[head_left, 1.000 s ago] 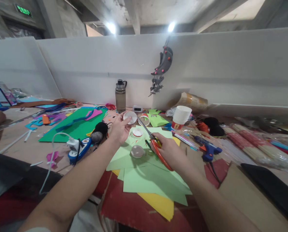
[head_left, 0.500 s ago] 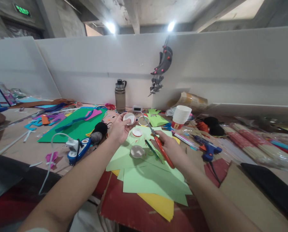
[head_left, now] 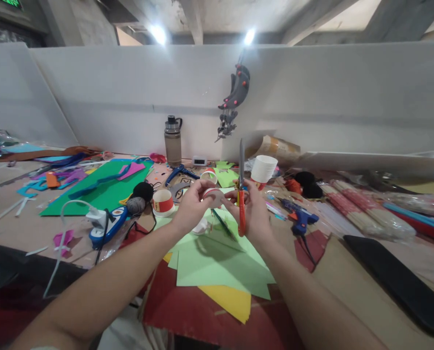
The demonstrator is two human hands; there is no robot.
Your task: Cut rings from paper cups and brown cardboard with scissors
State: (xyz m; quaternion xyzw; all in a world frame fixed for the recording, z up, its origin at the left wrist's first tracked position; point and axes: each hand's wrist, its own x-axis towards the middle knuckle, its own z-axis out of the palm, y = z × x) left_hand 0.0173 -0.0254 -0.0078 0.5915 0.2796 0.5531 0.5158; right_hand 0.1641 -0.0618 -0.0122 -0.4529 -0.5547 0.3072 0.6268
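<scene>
Small round whitish disc with red rim (head_left: pixel 213 196) held above overlapping pale green paper sheets (head_left: pixel 209 266). Left hand (head_left: pixel 194 206): fingers curled nearly closed, pinching disc's left side. Right hand (head_left: pixel 257 210): fingers bent round orange-handled metal scissors (head_left: pixel 241 211), blades pointing up; fingertips at disc's right edge, contact unclear. At sheets' far left corner: red-and-white paper cup piece (head_left: pixel 163 202). Right of sheets: blue glue gun (head_left: pixel 301 217).

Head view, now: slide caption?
Left hand holds a small round piece; right hand holds orange-handled scissors, both above light green paper.
</scene>
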